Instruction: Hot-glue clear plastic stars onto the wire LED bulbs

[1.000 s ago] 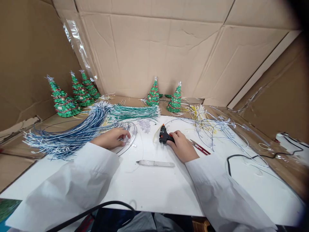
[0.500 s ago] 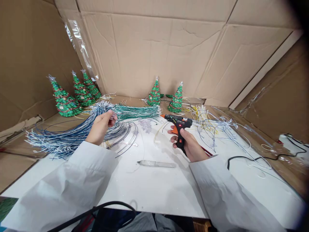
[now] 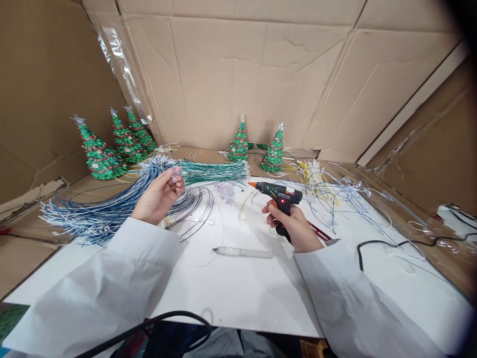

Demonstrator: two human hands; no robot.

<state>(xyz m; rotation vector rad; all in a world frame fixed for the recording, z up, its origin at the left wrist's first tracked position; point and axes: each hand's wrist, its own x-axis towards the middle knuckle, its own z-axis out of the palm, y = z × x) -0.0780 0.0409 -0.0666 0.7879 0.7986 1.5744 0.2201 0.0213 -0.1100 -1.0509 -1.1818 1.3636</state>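
Note:
In the head view my left hand (image 3: 158, 196) pinches a small clear plastic star (image 3: 176, 175) between thumb and fingers, above bundles of blue and white wires (image 3: 112, 211). My right hand (image 3: 292, 223) is wrapped round the grip of a black glue gun (image 3: 281, 194), whose orange nozzle points left. A red light glows on the gun's side. Between the hands lies a small heap of clear plastic pieces (image 3: 225, 192). Nearer to me a grey pen-like tool (image 3: 242, 252) rests on the white tabletop (image 3: 231, 293).
Small green Christmas trees (image 3: 273, 151) with star tops stand along the cardboard wall (image 3: 238, 74). A bundle of green wires (image 3: 214, 171) lies at the back. Loose white wires (image 3: 357, 206) and a black cord (image 3: 402, 243) spread over the right side.
My left hand has turned, so the clear star shows more plainly. My right hand has shifted slightly right with the glue gun, and its fingers have moved on the grip.

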